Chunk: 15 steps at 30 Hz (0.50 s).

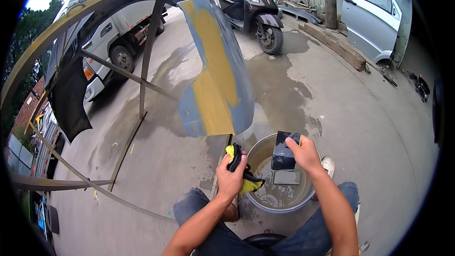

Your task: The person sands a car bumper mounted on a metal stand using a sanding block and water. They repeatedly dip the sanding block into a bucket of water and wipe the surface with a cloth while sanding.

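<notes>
Where the dark sheet (283, 159) is: over the bucket (259, 159), gripped at its upper right.
Right hand (307, 152): pinching the sheet, thumb flat on its face; the other fingers are mostly hidden.
Left hand (231, 178): curled around a yellow-and-black cloth (252, 185), whose loose end hangs by the bucket's left rim.
Bucket: round, between the person's knees, containing murky water and a grey rectangular block (286, 178); whether the block floats cannot be told.
Curved panel (215, 66): blue-grey with tan patches, ahead of the hands, beside a metal frame (148, 61).
Farther out: a white truck (106, 42) at left, a dark scooter (265, 12) ahead, a silver car door (367, 23) at right.
</notes>
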Each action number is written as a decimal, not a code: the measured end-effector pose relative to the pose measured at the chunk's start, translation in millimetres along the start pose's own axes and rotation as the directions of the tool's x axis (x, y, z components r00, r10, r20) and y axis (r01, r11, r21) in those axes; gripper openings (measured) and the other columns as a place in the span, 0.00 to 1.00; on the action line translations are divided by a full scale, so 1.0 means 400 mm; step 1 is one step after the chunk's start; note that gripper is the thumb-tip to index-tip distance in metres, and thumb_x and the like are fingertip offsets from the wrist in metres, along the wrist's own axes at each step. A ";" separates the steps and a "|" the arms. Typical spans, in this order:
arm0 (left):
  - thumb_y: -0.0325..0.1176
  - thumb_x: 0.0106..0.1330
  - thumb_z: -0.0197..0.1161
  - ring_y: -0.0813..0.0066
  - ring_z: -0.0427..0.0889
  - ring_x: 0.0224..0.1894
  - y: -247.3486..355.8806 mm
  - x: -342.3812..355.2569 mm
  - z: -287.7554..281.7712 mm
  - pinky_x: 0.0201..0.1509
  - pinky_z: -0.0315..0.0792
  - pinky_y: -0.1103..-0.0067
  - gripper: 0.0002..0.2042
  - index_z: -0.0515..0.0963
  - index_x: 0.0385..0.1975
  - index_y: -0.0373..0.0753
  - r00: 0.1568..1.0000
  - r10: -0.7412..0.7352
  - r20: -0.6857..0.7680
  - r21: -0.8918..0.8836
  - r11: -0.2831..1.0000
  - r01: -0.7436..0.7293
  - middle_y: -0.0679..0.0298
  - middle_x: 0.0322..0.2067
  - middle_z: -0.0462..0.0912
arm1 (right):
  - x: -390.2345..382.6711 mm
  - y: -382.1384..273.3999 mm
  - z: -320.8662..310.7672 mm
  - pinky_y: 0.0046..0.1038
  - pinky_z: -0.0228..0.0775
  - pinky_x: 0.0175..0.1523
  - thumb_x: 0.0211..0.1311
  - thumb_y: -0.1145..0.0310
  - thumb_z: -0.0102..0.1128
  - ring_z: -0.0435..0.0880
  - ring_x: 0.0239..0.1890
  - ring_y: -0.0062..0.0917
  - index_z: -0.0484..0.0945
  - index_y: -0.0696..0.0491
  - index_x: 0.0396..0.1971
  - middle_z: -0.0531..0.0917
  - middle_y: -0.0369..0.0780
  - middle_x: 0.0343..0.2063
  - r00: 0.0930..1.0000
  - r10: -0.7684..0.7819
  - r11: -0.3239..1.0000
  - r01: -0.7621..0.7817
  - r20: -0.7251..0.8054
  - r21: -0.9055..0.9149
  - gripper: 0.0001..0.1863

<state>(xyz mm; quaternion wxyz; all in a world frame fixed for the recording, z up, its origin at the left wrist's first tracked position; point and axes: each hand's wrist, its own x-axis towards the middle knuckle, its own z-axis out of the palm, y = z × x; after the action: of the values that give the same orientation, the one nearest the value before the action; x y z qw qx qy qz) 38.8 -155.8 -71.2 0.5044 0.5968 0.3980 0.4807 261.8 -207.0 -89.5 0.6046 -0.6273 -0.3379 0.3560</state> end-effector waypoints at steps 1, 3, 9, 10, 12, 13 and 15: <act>0.33 0.67 0.64 0.86 0.75 0.34 -0.030 -0.008 0.038 0.38 0.70 0.84 0.09 0.80 0.39 0.33 0.992 -0.076 0.099 0.026 0.997 0.073 0.71 0.31 0.79 | 0.002 0.011 -0.007 0.25 0.71 0.36 0.64 0.65 0.59 0.79 0.28 0.17 0.81 0.61 0.31 0.84 0.36 0.25 1.000 0.009 0.999 -0.008 -0.017 0.032 0.13; 0.40 0.66 0.65 0.78 0.78 0.34 -0.089 -0.012 0.085 0.40 0.72 0.79 0.15 0.80 0.40 0.31 0.920 -0.189 0.345 0.247 0.963 0.105 0.64 0.31 0.81 | 0.007 0.029 -0.025 0.26 0.72 0.36 0.63 0.65 0.60 0.80 0.27 0.18 0.81 0.61 0.32 0.85 0.38 0.25 0.999 -0.016 0.999 0.018 -0.043 0.049 0.12; 0.47 0.55 0.72 0.52 0.69 0.64 -0.109 0.069 0.141 0.67 0.62 0.69 0.41 0.64 0.65 0.32 0.567 -0.592 0.573 0.760 0.642 -0.099 0.43 0.60 0.71 | 0.023 -0.048 -0.068 0.41 0.72 0.38 0.60 0.60 0.62 0.82 0.30 0.46 0.79 0.61 0.28 0.81 0.51 0.24 0.992 0.001 0.892 0.057 0.127 -0.449 0.16; 0.44 0.55 0.74 0.58 0.71 0.62 -0.123 0.079 0.138 0.65 0.64 0.70 0.41 0.63 0.65 0.33 0.650 -0.472 0.595 0.676 0.731 -0.087 0.48 0.59 0.72 | 0.038 -0.051 -0.069 0.42 0.72 0.38 0.59 0.59 0.62 0.82 0.31 0.48 0.79 0.61 0.28 0.81 0.52 0.24 0.989 -0.007 0.848 0.082 0.145 -0.523 0.17; 0.41 0.58 0.73 0.68 0.72 0.60 -0.149 0.118 0.158 0.62 0.67 0.72 0.35 0.65 0.63 0.36 0.558 -0.418 0.717 0.259 0.903 0.344 0.56 0.57 0.73 | 0.079 -0.054 -0.073 0.43 0.72 0.39 0.59 0.58 0.62 0.82 0.32 0.48 0.79 0.61 0.29 0.82 0.53 0.25 0.967 0.050 0.861 0.085 0.249 -0.501 0.18; 0.40 0.59 0.71 0.69 0.72 0.60 -0.156 0.121 0.173 0.62 0.67 0.72 0.32 0.67 0.62 0.36 0.525 -0.447 0.724 0.217 0.870 0.442 0.58 0.56 0.74 | 0.094 -0.057 -0.074 0.43 0.72 0.39 0.59 0.58 0.62 0.82 0.32 0.49 0.79 0.61 0.29 0.82 0.53 0.25 0.952 0.068 0.870 0.090 0.298 -0.486 0.18; 0.38 0.63 0.69 0.71 0.73 0.58 -0.169 0.123 0.207 0.62 0.66 0.71 0.27 0.69 0.59 0.36 0.450 -0.494 0.744 0.137 0.772 0.621 0.62 0.53 0.76 | 0.106 -0.014 -0.067 0.44 0.72 0.40 0.59 0.58 0.62 0.82 0.33 0.49 0.79 0.61 0.28 0.82 0.54 0.26 0.930 0.119 0.909 0.038 0.347 -0.414 0.18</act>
<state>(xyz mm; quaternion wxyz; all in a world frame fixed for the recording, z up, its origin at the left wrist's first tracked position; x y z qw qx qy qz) 131.1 -115.0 -131.8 0.7948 0.5322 0.2901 0.0288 306.8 -184.5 -85.0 0.3769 -0.6708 -0.4986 0.3992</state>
